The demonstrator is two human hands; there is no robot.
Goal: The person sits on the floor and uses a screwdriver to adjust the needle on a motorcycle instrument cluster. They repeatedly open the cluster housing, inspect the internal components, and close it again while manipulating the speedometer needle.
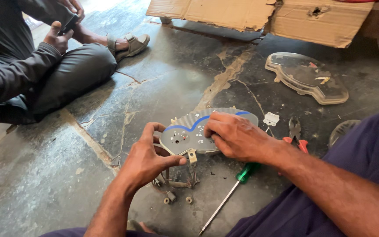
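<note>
A grey instrument cluster panel with a blue curved stripe lies on the stone floor in front of me. My left hand grips its near left edge, thumb on the front corner. My right hand rests on top of the panel's right half, fingers curled down onto its face. Small wires and loose bulb holders lie just under the panel's near edge.
A green-handled screwdriver and red-handled pliers lie beside my right arm. A clear plastic cover sits at far right, torn cardboard behind it. Another person sits at left holding a phone.
</note>
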